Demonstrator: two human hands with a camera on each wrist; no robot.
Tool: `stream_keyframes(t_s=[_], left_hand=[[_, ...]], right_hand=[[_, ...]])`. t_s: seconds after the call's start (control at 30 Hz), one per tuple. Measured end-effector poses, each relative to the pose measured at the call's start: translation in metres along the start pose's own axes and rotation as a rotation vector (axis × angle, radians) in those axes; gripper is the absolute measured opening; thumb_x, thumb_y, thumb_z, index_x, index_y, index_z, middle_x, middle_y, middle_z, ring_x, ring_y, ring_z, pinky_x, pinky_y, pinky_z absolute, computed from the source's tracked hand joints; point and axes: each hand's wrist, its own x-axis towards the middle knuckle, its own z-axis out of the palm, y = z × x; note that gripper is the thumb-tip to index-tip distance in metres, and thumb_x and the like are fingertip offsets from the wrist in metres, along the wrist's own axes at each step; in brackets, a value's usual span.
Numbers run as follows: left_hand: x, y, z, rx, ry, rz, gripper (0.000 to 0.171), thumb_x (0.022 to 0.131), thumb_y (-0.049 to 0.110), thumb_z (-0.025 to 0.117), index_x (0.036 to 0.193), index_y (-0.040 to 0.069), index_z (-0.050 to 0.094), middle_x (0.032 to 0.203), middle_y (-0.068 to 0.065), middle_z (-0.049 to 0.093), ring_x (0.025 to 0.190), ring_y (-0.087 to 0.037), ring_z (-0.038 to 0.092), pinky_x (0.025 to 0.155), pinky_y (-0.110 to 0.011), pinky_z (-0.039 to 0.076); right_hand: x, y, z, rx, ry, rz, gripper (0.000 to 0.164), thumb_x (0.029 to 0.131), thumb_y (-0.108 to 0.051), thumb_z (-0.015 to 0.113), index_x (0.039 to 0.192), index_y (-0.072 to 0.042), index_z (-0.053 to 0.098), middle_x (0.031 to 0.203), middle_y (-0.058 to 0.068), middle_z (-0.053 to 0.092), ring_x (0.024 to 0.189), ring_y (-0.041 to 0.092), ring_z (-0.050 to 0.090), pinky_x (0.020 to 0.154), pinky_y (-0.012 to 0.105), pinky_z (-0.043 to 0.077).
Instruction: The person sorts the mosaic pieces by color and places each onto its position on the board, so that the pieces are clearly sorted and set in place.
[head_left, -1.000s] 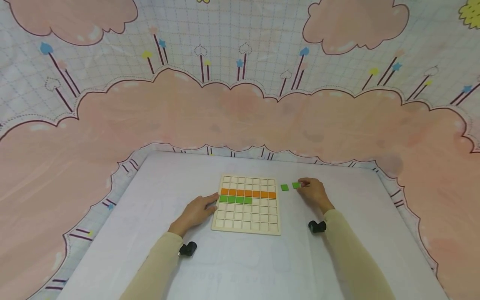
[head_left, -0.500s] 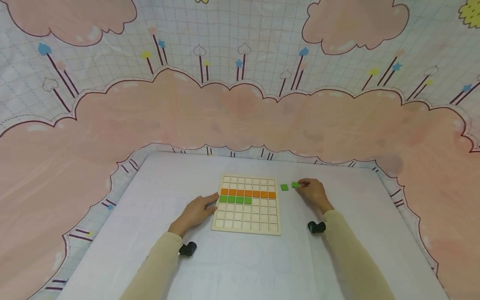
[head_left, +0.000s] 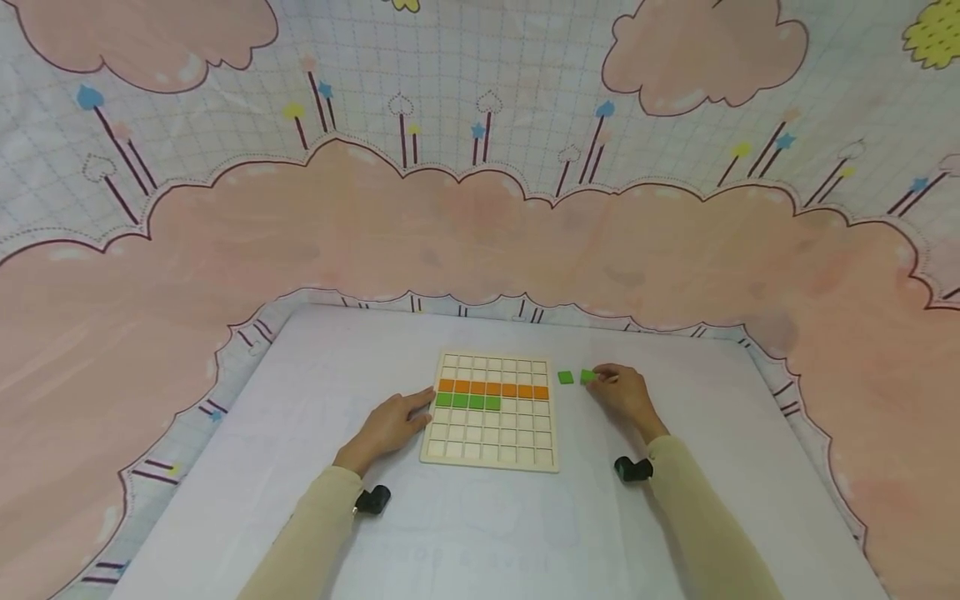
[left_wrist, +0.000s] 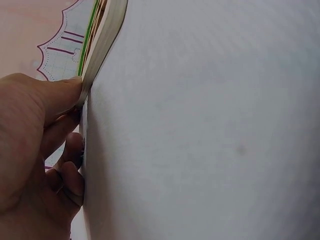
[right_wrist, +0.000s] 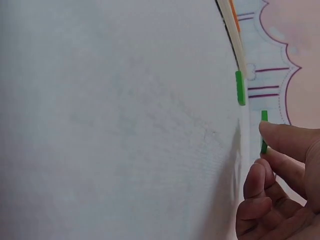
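Observation:
A square wooden grid board (head_left: pixel 489 457) lies on the table. One row of it is filled with orange tiles (head_left: pixel 493 389); below that, green tiles (head_left: pixel 468 402) fill the left part of a row. My left hand (head_left: pixel 386 429) touches the board's left edge with thumb and forefinger; in the left wrist view the thumb (left_wrist: pixel 62 95) presses against the board's side (left_wrist: pixel 105 45). To the right of the board, my right hand (head_left: pixel 624 396) pinches a green square tile (right_wrist: pixel 264 116) between thumb and forefinger, held off the table. A loose green tile (head_left: pixel 566 377) lies between it and the board.
A white cloth-covered table (head_left: pixel 480 533) is under everything. Behind it hangs a patterned pink and white cloth (head_left: pixel 480 233). Each wrist carries a small black camera, one on the left (head_left: pixel 372 500) and one on the right (head_left: pixel 633 470).
The tile in my right hand has dropped slightly toward me and turned a little, showing more of its face. My left hand and the board stay put; the head view has shifted slightly.

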Motion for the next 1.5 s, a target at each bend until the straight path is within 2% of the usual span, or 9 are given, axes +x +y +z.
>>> stream_keyframes(t_s=[0.2,0.47,0.6,0.93,1.17,1.5], left_hand=[[0.0,-0.002,0.0,-0.008,0.0,-0.006,0.053,0.098,0.03,0.06,0.148,0.02,0.046,0.154,0.004,0.044,0.14,-0.038,0.041,0.116,-0.057,0.032],[0.001,-0.004,0.001,-0.003,0.007,0.013,0.053,0.098,0.03,0.06,0.147,0.019,0.046,0.154,0.003,0.045,0.138,-0.038,0.044,0.114,-0.057,0.035],[0.001,-0.004,0.001,-0.006,0.003,0.011,0.053,0.098,0.03,0.06,0.148,0.019,0.046,0.154,0.002,0.045,0.138,-0.038,0.045,0.114,-0.057,0.034],[0.0,-0.005,0.003,-0.005,0.006,0.016,0.053,0.098,0.03,0.06,0.147,0.018,0.046,0.154,0.002,0.044,0.141,-0.04,0.04,0.117,-0.058,0.03],[0.0,-0.003,0.003,-0.007,0.01,0.013,0.052,0.098,0.029,0.06,0.148,0.02,0.046,0.153,-0.001,0.046,0.138,-0.041,0.044,0.113,-0.06,0.035],[0.002,-0.003,0.003,-0.005,0.009,0.018,0.053,0.098,0.03,0.06,0.148,0.02,0.045,0.153,0.001,0.046,0.138,-0.039,0.044,0.113,-0.058,0.035]], right_hand=[[-0.008,-0.002,-0.003,-0.001,0.018,-0.036,0.036,0.092,-0.02,0.067,0.125,-0.003,0.064,0.115,0.016,0.064,0.102,0.028,0.063,0.078,0.031,0.052],[-0.018,-0.007,0.0,0.033,0.02,-0.041,0.035,0.092,-0.019,0.067,0.123,-0.004,0.064,0.112,0.016,0.064,0.094,0.026,0.062,0.068,0.024,0.05],[-0.023,-0.01,0.004,0.032,0.016,-0.033,0.034,0.092,-0.02,0.068,0.123,-0.006,0.064,0.113,0.014,0.064,0.094,0.024,0.061,0.068,0.024,0.05],[-0.033,-0.02,0.015,0.059,0.026,-0.087,0.035,0.089,-0.019,0.073,0.12,-0.006,0.066,0.109,0.013,0.066,0.088,0.022,0.063,0.062,0.023,0.05],[-0.035,-0.026,0.026,0.087,0.018,-0.074,0.035,0.087,-0.018,0.075,0.119,-0.006,0.066,0.105,0.012,0.065,0.084,0.02,0.062,0.061,0.023,0.05],[-0.041,-0.035,0.038,0.103,0.003,-0.075,0.035,0.086,-0.019,0.075,0.118,-0.006,0.067,0.105,0.011,0.065,0.083,0.02,0.061,0.061,0.024,0.05]])
